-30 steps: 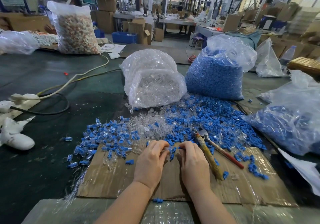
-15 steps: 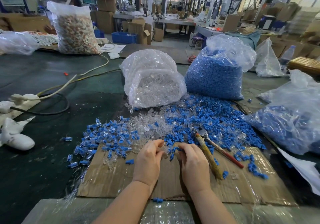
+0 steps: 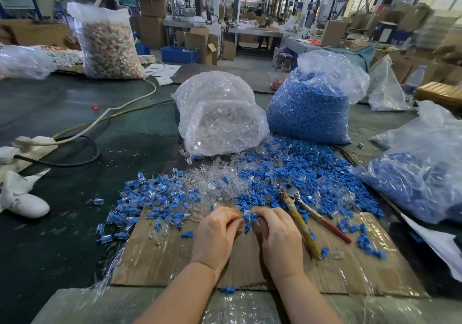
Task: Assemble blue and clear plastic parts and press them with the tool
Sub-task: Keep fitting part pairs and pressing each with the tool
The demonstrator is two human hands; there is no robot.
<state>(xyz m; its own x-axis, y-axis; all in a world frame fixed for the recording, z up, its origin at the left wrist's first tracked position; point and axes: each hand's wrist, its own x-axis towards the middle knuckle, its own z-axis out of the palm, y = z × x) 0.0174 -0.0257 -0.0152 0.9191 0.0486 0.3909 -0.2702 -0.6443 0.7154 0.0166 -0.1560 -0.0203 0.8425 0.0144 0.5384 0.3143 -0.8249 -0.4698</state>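
Observation:
My left hand [image 3: 215, 233] and my right hand [image 3: 280, 236] meet over a taped cardboard sheet [image 3: 160, 256], fingertips together on small parts: a clear piece [image 3: 246, 213] at the left fingers and blue pieces [image 3: 253, 217] at the right fingers. Loose blue parts [image 3: 300, 171] and clear parts [image 3: 220, 183] lie heaped just beyond my hands. Assembled blue-and-clear pieces [image 3: 160, 198] are spread to the left. The pliers-like tool [image 3: 302, 221], with one wrapped handle and one red handle, lies on the cardboard right of my right hand.
A bag of clear parts [image 3: 220, 118] and a bag of blue parts [image 3: 315, 103] stand behind the heap. Another bag of blue pieces [image 3: 425, 173] lies at the right. A power strip with cables [image 3: 32, 143] and a white shoe [image 3: 25, 201] are at the left. A person sits far left behind a bag [image 3: 107, 41].
My hands have shifted slightly forward toward the heap and the fingertips have closed together on the small parts. The tool has not moved.

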